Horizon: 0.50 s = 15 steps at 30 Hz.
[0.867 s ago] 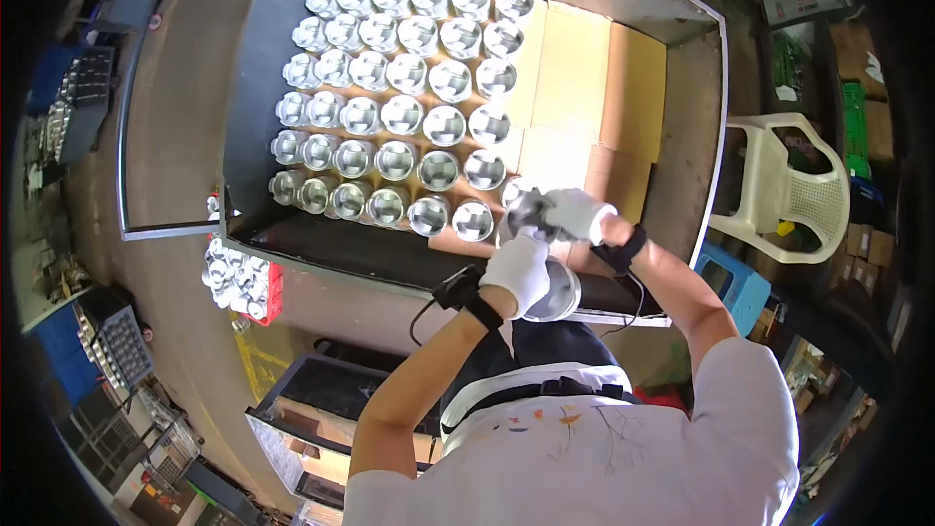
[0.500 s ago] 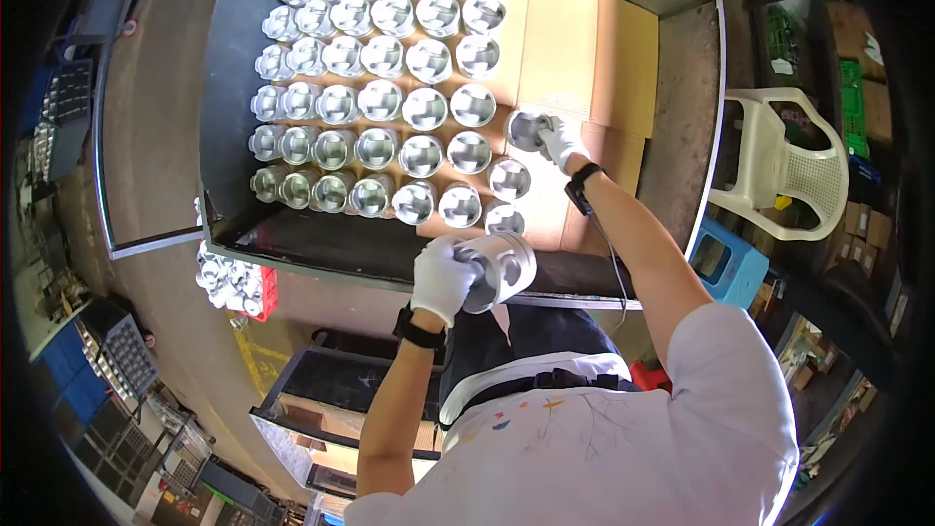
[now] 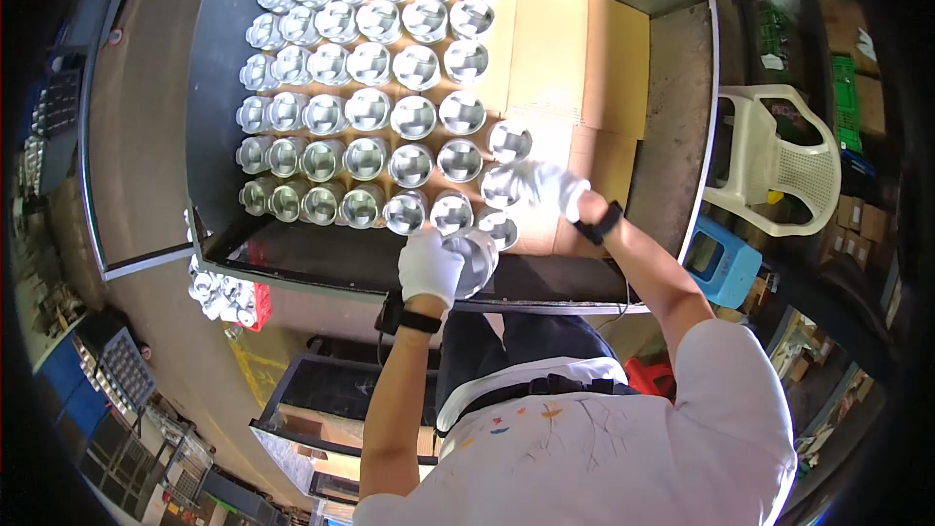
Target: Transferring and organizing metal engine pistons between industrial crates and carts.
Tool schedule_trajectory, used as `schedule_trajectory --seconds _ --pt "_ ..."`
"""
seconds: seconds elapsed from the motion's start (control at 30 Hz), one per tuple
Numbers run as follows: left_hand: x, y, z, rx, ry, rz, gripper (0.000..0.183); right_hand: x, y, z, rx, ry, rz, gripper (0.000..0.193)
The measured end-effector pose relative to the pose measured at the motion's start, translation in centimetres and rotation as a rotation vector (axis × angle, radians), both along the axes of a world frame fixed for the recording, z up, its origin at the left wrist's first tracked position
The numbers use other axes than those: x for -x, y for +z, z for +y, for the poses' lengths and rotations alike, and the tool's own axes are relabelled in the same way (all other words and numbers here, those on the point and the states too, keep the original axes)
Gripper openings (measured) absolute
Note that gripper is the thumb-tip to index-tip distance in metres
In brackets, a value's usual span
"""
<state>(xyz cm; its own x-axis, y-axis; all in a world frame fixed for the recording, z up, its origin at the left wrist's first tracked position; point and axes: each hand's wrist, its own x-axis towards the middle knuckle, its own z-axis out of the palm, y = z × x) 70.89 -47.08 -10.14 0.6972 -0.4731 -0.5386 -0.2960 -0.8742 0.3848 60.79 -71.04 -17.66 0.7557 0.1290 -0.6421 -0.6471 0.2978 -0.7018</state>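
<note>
Shiny metal pistons stand in rows on brown cardboard inside a large dark-walled box. My left hand point(image 3: 429, 267), in a white glove, is closed around a piston point(image 3: 473, 263) held tilted over the box's near edge. My right hand point(image 3: 553, 190), also gloved, is smeared by motion, so its fingers are unclear. It reaches in from the right beside a standing piston point(image 3: 501, 187) and partly overlaps it; whether it touches cannot be told. Just beyond stands another piston point(image 3: 509, 141), with no hand on it.
Bare cardboard point(image 3: 550, 49) covers the box's right part. The box's metal rim point(image 3: 545, 309) runs close in front of me. A red crate point(image 3: 261, 304) of metal parts sits low at left. On the right are a cream plastic chair point(image 3: 779, 161) and a blue stool point(image 3: 723, 263).
My right hand has let go of a piston, now standing at the row's end, and moved nearer to me. My left hand has brought its piston slightly left. The view has shifted a little.
</note>
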Motion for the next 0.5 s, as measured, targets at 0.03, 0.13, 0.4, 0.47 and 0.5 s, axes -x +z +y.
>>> schedule_trajectory --seconds 0.03,0.13,0.4,0.47,0.5 --pt "-0.1 0.1 -1.3 -0.029 -0.139 -0.074 0.018 1.9 1.8 1.4 -0.186 -0.086 -0.330 0.033" --pt "0.4 0.1 -4.6 -0.008 -0.208 -0.101 0.019 -1.4 10.5 3.8 0.612 0.580 -0.148 0.055" --pt "-0.2 -1.3 -7.1 0.614 -0.144 -0.332 0.026 0.2 4.8 -1.0 0.559 -0.184 0.171 0.034" --pt "-1.1 -0.3 -5.9 0.488 0.085 0.187 0.035 -0.4 0.6 -3.5 0.453 -0.521 0.216 0.028" --pt "-0.7 -2.2 -3.4 0.462 0.009 0.031 0.033 -1.9 -1.1 -4.5 0.438 -0.537 0.184 0.026"
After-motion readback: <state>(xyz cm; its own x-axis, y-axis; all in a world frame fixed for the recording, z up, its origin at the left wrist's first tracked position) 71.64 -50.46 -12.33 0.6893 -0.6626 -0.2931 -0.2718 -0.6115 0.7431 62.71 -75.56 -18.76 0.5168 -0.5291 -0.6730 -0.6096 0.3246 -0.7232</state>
